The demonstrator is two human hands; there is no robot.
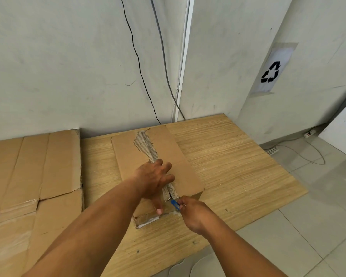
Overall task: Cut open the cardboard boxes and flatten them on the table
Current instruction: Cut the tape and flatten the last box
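Note:
A closed cardboard box [184, 162] stands in the middle of the wooden table [238, 156], its top seam torn and ragged along the centre. My left hand [154, 178] presses flat on the box top over the seam, fingers spread and the thumb pointing down over the near face. My right hand [194, 213] grips a small blue cutter [175, 204] whose tip sits at the near end of the seam, at the box's front top edge.
A stack of flattened cardboard [34, 176] covers the table's left side. The wall with hanging cables [136, 52] stands right behind the table. On the tiled floor to the right lie power strips [273, 150] and a white panel [342, 128].

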